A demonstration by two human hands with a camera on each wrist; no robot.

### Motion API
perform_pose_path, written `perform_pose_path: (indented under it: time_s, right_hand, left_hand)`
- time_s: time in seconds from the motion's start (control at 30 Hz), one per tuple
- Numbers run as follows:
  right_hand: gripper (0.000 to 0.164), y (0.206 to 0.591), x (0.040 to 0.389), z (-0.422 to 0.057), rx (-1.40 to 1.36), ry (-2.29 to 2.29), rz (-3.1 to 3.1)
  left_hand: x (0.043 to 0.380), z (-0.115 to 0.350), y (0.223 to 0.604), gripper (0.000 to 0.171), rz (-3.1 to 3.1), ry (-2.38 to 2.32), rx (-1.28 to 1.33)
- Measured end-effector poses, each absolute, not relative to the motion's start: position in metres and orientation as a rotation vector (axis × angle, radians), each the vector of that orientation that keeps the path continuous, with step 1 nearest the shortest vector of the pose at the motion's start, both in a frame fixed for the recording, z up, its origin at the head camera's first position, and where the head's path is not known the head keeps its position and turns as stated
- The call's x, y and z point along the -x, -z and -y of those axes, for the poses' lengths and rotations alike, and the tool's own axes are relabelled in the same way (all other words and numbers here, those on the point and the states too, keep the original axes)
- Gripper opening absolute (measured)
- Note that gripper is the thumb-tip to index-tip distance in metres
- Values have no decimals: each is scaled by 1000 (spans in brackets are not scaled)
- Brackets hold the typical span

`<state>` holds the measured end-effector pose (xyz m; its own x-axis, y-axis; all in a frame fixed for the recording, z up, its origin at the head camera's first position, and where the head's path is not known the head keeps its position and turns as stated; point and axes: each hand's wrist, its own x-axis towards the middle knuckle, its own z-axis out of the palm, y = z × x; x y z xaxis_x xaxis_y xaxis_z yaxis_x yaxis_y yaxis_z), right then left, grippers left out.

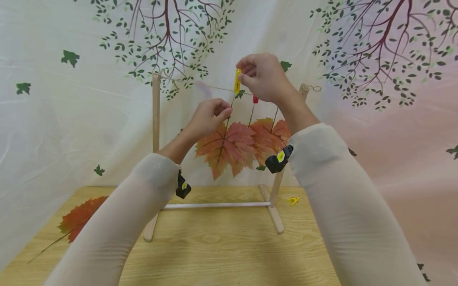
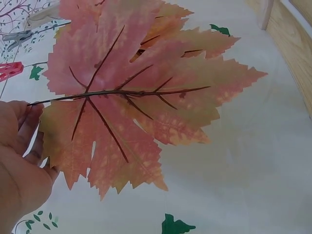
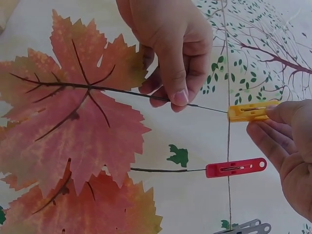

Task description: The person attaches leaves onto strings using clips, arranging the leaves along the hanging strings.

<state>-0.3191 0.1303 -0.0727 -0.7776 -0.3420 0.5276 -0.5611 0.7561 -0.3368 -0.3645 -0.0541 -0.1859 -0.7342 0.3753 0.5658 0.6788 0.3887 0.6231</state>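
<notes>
My right hand [image 1: 264, 77] pinches a yellow clothespin [image 1: 237, 81] between thumb and fingers, on the thin string [image 1: 216, 87]. Below it, my left hand [image 1: 209, 117] pinches the dark stem of an orange-red artificial maple leaf [image 1: 229, 147]. In the right wrist view the wiry stem end reaches the front of the yellow clothespin [image 3: 251, 111]. Beside it, a red clothespin [image 3: 235, 167] sits on the same string with another leaf stem at its tip. A second orange leaf [image 1: 270, 133] hangs partly behind the first.
The string runs between two wooden posts [image 1: 156, 113] joined low down by a white rod [image 1: 218, 205]. A grey clothespin [image 3: 248, 227] is further along. On the table [image 1: 222, 246] lie a loose yellow clothespin [image 1: 293, 201] and, at left, another leaf [image 1: 80, 216], partly behind my sleeve.
</notes>
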Motion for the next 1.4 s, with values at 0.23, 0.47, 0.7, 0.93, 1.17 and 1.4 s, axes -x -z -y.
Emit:
perform_pose_path:
  time_s: [0.23, 0.47, 0.7, 0.93, 1.17, 1.4]
  right_hand:
    - [32, 76, 320, -131, -694, -694, 2509]
    - [32, 77, 319, -130, -684, -680, 2492]
    - [33, 76, 321, -130, -677, -709, 2514]
    - [34, 75, 322, -127, -661, -717, 2540]
    - [36, 76, 322, -126, -637, -712, 2574]
    - [38, 75, 321, -124, -623, -692, 2599]
  left_hand:
    - [366, 51, 189, 23, 2284, 1328, 903]
    - [365, 49, 190, 23, 2251, 1371, 925]
    - [364, 47, 189, 24, 2213, 1395, 943]
    - [364, 45, 188, 22, 2178, 1432, 922]
    - [365, 44, 189, 25, 2177, 1458, 910]
    - [366, 44, 189, 27, 2174, 1470, 908]
